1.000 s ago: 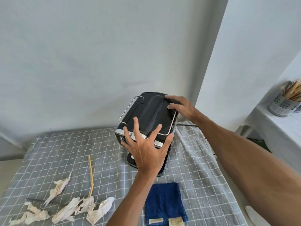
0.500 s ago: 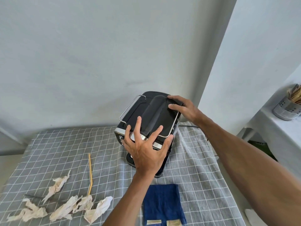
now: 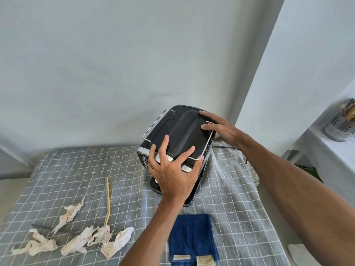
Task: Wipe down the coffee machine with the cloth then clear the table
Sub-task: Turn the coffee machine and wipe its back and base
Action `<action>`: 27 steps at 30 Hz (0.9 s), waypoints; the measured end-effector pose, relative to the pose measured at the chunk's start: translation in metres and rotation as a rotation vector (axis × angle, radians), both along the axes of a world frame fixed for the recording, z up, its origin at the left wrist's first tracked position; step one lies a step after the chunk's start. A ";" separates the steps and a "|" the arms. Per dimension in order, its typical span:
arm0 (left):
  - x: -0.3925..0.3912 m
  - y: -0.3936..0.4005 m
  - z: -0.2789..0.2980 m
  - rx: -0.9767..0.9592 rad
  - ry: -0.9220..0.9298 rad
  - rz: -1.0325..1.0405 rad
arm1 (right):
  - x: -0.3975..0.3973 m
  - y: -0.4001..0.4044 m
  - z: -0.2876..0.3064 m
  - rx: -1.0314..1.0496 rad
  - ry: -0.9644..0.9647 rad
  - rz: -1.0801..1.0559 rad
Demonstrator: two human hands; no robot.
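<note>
Nearest, a folded blue cloth (image 3: 193, 238) lies flat on the desk (image 3: 236, 198), its long axis running toward the machine, two pale labels at its near edge. The desk wears a grey checked cover. To the left lie crumpled paper scraps (image 3: 80, 240) and a yellow straw (image 3: 108, 200), whose long axis runs near to far, bent at its near end.

Just beyond the cloth stands the coffee machine (image 3: 182, 135), glossy black with a chrome band at its front and a wire rail round its flat top. Its front faces the camera, turned slightly left; its top's long axis runs from near-left to far-right.

The left hand (image 3: 172, 175) rests on the machine's front edge, fingers spread wide over the top, its grip open. The right hand (image 3: 221, 128) lies on the far right of the top, fingers extended flat and touching the surface, closed on nothing.

Far right, on a separate shelf (image 3: 330, 156), a perforated metal holder (image 3: 339, 128) carries wooden sticks.
</note>
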State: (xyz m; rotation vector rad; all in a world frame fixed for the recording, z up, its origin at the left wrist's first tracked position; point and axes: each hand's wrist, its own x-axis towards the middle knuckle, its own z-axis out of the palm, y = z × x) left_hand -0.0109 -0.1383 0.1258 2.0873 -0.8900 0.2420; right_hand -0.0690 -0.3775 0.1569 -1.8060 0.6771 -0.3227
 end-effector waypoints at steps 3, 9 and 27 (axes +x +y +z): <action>0.000 -0.001 0.002 -0.039 0.007 -0.001 | 0.000 0.001 0.001 0.003 -0.006 -0.026; 0.007 0.001 0.002 -0.051 -0.006 -0.011 | -0.001 0.009 0.010 0.017 0.043 -0.078; 0.117 0.043 0.015 0.014 0.033 -0.406 | 0.028 0.067 0.006 0.076 -0.003 -0.361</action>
